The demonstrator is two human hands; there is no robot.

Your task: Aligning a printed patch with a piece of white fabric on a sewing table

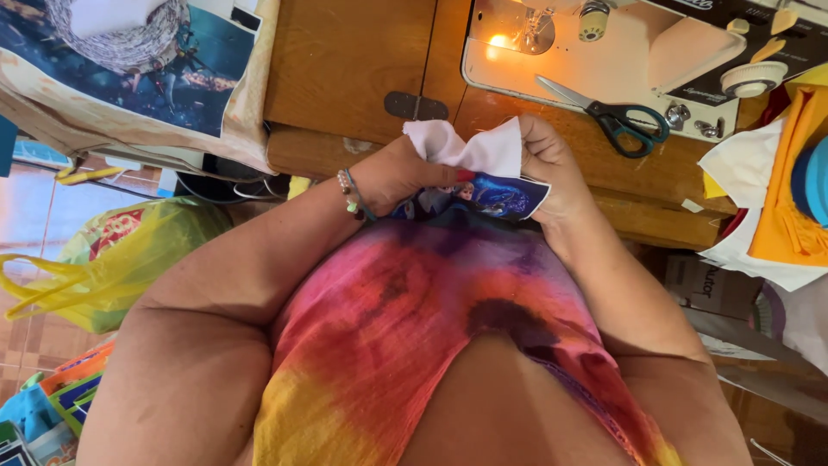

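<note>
**White and blue cloth gripped in both hands by the sewing machine**

White lining and a blue printed face make up the fabric piece, which both hands grip close to the person's body, just in front of the wooden table edge. The left hand, with a beaded bracelet at its wrist, is closed around the cloth's left side, thumb pressed on the printed part. The right hand is curled around the cloth's right side, pinching the white edge.

Beyond the hands, on the table, stands the sewing machine, its lamp lit. Teal-handled scissors lie on the machine's base, nearest the right hand. Right of the machine sits a stack of orange and white fabric. Left of the machine, a large printed cloth hangs over the table's edge, and a yellow plastic bag sits on the floor below it.
</note>
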